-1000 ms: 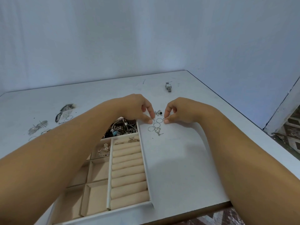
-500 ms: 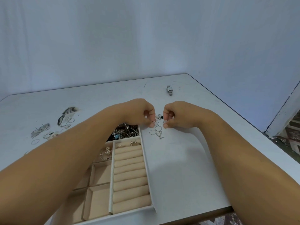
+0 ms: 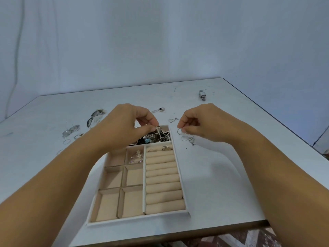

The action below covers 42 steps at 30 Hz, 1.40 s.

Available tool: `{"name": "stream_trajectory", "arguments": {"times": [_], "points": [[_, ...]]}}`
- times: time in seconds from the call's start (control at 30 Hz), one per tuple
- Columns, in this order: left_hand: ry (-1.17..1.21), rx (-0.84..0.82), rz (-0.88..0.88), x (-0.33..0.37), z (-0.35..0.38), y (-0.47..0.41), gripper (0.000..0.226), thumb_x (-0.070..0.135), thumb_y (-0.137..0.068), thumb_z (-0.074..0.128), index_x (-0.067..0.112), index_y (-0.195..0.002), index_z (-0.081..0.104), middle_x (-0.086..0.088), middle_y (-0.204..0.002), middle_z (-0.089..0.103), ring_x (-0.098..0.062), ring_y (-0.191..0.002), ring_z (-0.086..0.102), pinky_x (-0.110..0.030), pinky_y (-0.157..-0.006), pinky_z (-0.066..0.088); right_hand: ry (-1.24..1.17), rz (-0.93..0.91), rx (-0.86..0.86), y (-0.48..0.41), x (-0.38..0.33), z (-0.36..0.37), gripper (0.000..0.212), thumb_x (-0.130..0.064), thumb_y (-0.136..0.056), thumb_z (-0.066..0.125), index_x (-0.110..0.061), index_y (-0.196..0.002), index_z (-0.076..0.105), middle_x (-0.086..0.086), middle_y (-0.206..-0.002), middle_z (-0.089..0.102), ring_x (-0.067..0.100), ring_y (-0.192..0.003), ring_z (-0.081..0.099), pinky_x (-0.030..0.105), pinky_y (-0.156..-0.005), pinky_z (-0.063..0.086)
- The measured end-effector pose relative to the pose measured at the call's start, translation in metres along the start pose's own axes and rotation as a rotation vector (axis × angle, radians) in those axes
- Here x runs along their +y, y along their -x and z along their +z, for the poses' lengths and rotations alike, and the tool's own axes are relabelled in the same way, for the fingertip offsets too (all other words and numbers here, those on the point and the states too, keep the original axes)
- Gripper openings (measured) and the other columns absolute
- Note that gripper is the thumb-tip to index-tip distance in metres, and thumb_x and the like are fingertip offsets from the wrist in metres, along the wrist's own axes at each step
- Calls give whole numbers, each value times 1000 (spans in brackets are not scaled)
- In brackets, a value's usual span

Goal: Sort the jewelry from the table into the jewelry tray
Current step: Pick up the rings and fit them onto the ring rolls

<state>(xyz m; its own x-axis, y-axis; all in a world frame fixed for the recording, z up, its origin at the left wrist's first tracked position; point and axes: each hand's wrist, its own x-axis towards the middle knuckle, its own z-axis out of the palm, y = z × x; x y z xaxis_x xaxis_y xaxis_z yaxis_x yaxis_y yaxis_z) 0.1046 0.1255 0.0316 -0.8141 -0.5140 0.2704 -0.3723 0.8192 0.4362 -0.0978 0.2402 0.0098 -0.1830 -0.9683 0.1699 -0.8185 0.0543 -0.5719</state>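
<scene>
The beige jewelry tray (image 3: 183, 191) lies on the white table in front of me. My left hand (image 3: 128, 125) pinches a small silver piece (image 3: 157, 130) just above the tray's far compartment, which is heaped with dark and silver jewelry (image 3: 154, 138). My right hand (image 3: 197, 124) pinches a thin silver ring (image 3: 179, 131) just right of the tray, above the table. More thin rings and a small charm (image 3: 189, 139) lie under that hand. Two rings (image 3: 161, 149) sit in the top ring roll, and a pearl piece (image 3: 137, 156) fills one small compartment.
Silver leaf-shaped pieces (image 3: 71, 131), a patterned piece (image 3: 95, 115) and small rings (image 3: 66, 141) lie at the left. A watch (image 3: 202, 95) lies at the far right, a black-beaded chain (image 3: 159, 110) and a small silver piece (image 3: 173, 119) behind my hands. The table edge (image 3: 231, 224) runs close in front.
My hands were together over the rings right of the tray. They have drawn apart: the left went over the tray's far compartment with a piece, the right lifted a ring.
</scene>
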Motion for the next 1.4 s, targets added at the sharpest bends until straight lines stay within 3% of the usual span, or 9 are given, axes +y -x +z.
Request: {"name": "stream_trajectory", "arguments": {"times": [0.17,0.3,0.43,0.63,0.97,1.13,1.27,1.4], "points": [[95,99,-32,-7,4,25,9,20,-80,73,28,-83,72,15,-67,65,14,-56,52,0,-58,36,-111,-79,-3,6,-19,8,13,-15,-81,72,-28,-84,72,-11,-72,69,-1,-64,62,21,-66,55],[194,208,-33,-15,12,31,19,25,-78,74,34,-85,59,18,-74,70,1,-67,57,-4,-61,37,-182,-117,18,9,-27,10,11,-16,-80,75,-26,-82,71,-13,-71,69,0,-63,62,25,-67,57],[210,224,-31,-21,18,37,22,25,-79,75,33,-85,55,18,-76,71,0,-70,58,-5,-61,38,-156,-134,13,10,-31,13,10,-19,-80,75,-28,-82,71,-11,-73,70,4,-66,64,38,-67,59],[138,147,25,-15,18,42,12,24,-78,75,32,-83,68,18,-71,69,7,-77,62,-1,-70,40,-111,-157,-44,11,-34,14,12,-14,-80,74,-25,-82,71,-14,-71,69,0,-65,63,19,-66,53],[51,26,22,-14,18,47,9,29,-79,72,31,-88,75,22,-77,66,10,-88,57,2,-75,38,-43,-134,-132,11,-35,17,8,-24,-78,76,-26,-85,73,-11,-76,72,3,-72,66,32,-78,56],[44,14,50,-15,20,46,7,33,-79,73,33,-86,75,15,-79,67,1,-85,58,-9,-75,44,-35,-142,-148,10,-35,18,8,-25,-78,76,-26,-86,73,-11,-76,71,2,-73,65,29,-78,55],[-14,-1,125,-20,25,44,6,35,-80,71,35,-85,74,15,-80,66,-2,-86,53,-16,-76,41,-21,-142,-171,10,-35,18,7,-24,-79,75,-27,-85,73,-11,-76,72,0,-72,65,26,-76,55],[-30,-2,126,-24,25,43,8,39,-80,69,37,-86,74,17,-82,58,0,-91,44,-8,-73,29,-13,-144,-184,10,-34,20,8,-24,-79,76,-28,-85,73,-13,-75,72,-3,-71,63,18,-72,52]]}}
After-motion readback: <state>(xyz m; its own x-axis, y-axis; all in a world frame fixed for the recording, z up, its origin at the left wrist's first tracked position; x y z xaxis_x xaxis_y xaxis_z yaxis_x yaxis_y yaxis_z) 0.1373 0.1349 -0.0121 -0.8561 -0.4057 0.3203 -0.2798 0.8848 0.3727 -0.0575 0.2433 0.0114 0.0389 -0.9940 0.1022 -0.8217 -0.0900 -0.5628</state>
